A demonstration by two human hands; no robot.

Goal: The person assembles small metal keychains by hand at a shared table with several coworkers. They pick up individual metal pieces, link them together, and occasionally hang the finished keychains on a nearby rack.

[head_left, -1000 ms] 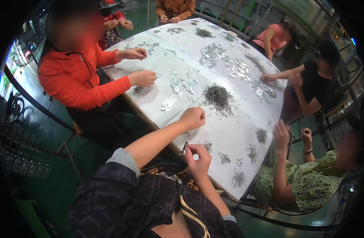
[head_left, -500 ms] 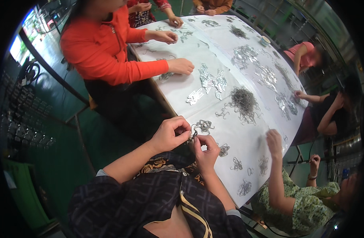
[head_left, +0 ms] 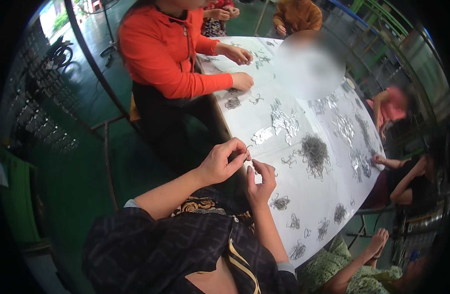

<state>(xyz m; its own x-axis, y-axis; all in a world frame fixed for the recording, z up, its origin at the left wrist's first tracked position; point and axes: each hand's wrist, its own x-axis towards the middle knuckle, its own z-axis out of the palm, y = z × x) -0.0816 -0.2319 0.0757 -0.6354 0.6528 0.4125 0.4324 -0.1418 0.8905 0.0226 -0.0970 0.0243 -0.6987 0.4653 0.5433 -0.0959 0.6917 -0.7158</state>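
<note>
My left hand (head_left: 224,160) and my right hand (head_left: 260,182) meet at the near edge of a white-covered table (head_left: 264,147). Both pinch a small bent wire hook (head_left: 249,153) between the fingertips, the left from above, the right from below. A dark heap of the same wire hooks (head_left: 315,154) lies a little to the right on the cloth. Small bundles of hooks (head_left: 280,202) lie just beyond my right hand.
A person in an orange top (head_left: 171,54) sits to my left at the table, hands on the cloth. Other people sit around the far and right sides. Flat silver metal pieces (head_left: 282,122) lie mid-table. A green floor lies left.
My left hand drew back from the heap on the table and joined my right hand at the table edge. The view shifted left and closer.
</note>
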